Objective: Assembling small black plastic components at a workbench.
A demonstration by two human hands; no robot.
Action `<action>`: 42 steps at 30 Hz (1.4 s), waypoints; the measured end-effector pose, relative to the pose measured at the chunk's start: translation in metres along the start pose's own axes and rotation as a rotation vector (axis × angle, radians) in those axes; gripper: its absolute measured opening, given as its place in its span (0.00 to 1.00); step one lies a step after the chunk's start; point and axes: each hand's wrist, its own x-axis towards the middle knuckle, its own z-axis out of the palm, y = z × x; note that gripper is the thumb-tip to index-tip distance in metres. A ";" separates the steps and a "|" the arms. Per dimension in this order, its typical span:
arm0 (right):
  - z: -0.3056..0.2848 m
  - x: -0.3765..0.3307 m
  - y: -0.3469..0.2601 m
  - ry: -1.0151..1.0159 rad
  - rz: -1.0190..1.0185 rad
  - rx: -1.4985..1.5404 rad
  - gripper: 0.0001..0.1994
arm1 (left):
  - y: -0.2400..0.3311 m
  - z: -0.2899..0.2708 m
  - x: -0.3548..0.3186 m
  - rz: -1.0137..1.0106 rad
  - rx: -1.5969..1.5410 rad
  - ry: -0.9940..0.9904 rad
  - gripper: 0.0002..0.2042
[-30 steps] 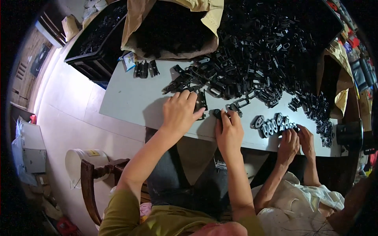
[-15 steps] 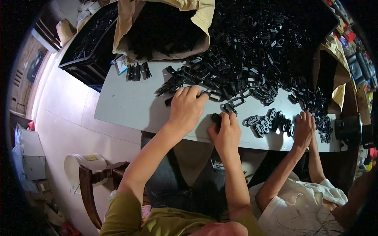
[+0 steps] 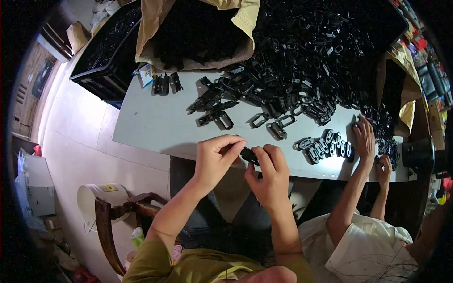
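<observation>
Holding one elongated black part (image 3: 249,155) at near edge of table (image 3: 146,122), pinched between left hand (image 3: 218,158) and right hand (image 3: 271,174). Beyond: heap of black parts (image 3: 302,70), uncountable. Counted: two brown paper bags (image 3: 247,16); co-worker's two hands (image 3: 364,137), apart, near right edge.

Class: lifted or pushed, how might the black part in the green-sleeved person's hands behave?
Probably stiff: the black part shows no sag. Seemingly light: left hand and right hand merely pinch it. Unlikely to roll: nearby pieces lie flat on the table.
</observation>
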 end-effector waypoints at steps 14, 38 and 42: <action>-0.034 -0.018 0.003 -0.269 0.317 0.375 0.13 | -0.005 -0.008 -0.031 -0.112 -0.253 -0.284 0.12; 0.007 -0.026 0.043 0.232 0.294 -0.366 0.18 | -0.018 -0.049 0.021 0.371 0.811 0.215 0.13; 0.008 -0.017 0.042 0.126 0.503 -0.393 0.19 | -0.004 -0.034 -0.004 0.154 0.156 0.078 0.07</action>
